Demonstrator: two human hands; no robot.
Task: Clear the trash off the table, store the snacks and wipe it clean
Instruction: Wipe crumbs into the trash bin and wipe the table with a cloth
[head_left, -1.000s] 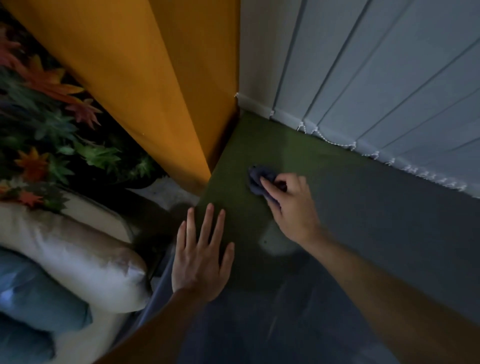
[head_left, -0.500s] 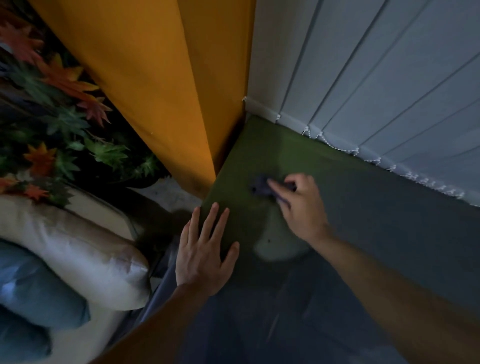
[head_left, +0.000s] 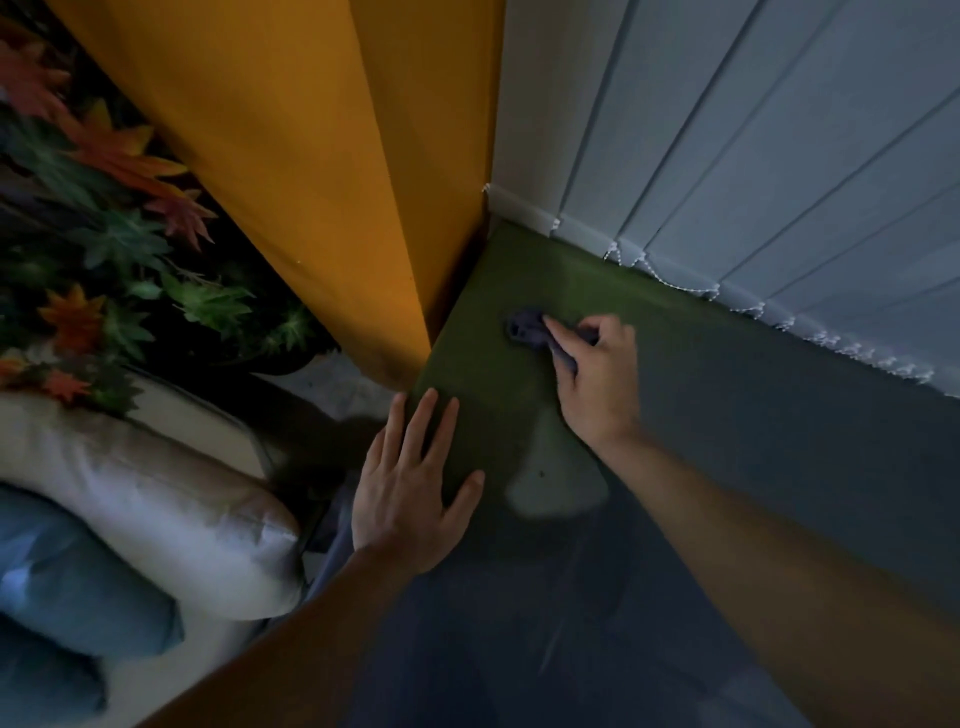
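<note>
Across the right and near part of the view, a dark table (head_left: 753, 467), lit green toward its far left corner. Behind it on the far right, pale vertical blinds (head_left: 753, 156) with a beaded chain along the bottom edge. To the left of that corner, a hanging yellow curtain (head_left: 311, 156). Left of the table, a cream cushion (head_left: 156, 493) with a blue cushion (head_left: 78, 587) just nearer, and beyond them artificial leaves (head_left: 104, 234) in green, orange and red.

Reaching in from the near right, a bare right forearm, stretched diagonally toward the far left over the table top. At its end the right hand (head_left: 597, 384), back up, wrist nearly straight. Index finger extended and pressed down along a small dark blue cloth (head_left: 524, 330), other fingers curled over the cloth's right end, thumb hidden. Cloth bunched up, lying on the green part of the table near the far left corner, apart from both curtain and blinds.

From the near left, the left forearm, angled up to the left hand (head_left: 410, 499). Palm down at the table's left edge, fingers straight and slightly spread, pointing to the far side, thumb splayed to the right, nothing held.

Between the two hands, just nearer than the right wrist, a pale patch (head_left: 556, 483) on the table surface with a tiny dark speck in it.
</note>
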